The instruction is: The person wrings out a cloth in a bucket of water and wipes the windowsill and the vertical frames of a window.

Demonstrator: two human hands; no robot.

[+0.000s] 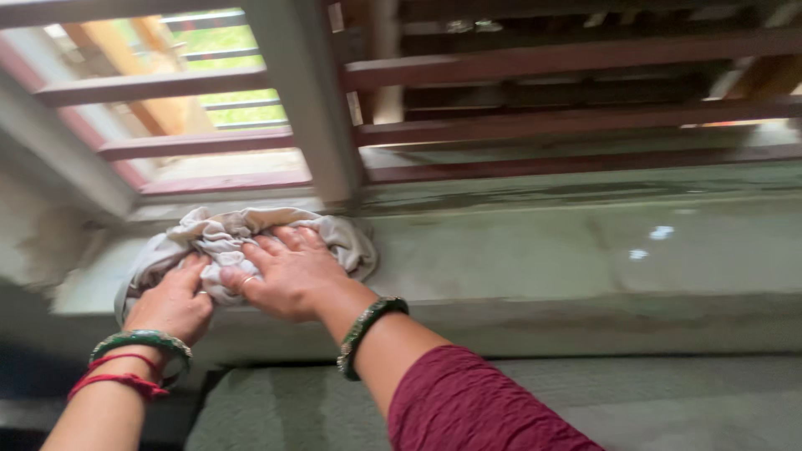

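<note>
A crumpled off-white cloth (219,234) lies bunched on the grey stone window sill (518,259), at its left end below the window frame. My left hand (173,302) presses on the cloth's near left edge, fingers curled over it. My right hand (288,271) lies flat on the cloth's middle, fingers spread and pointing left. Both wrists wear green bangles; the left also has red thread. A maroon sleeve covers my right forearm.
Horizontal reddish-brown window bars (568,58) run across behind the sill. A pale upright frame post (313,100) stands just behind the cloth. The sill's wet, shiny stretch (660,242) extends to the right. A wall corner (50,192) closes the left side.
</note>
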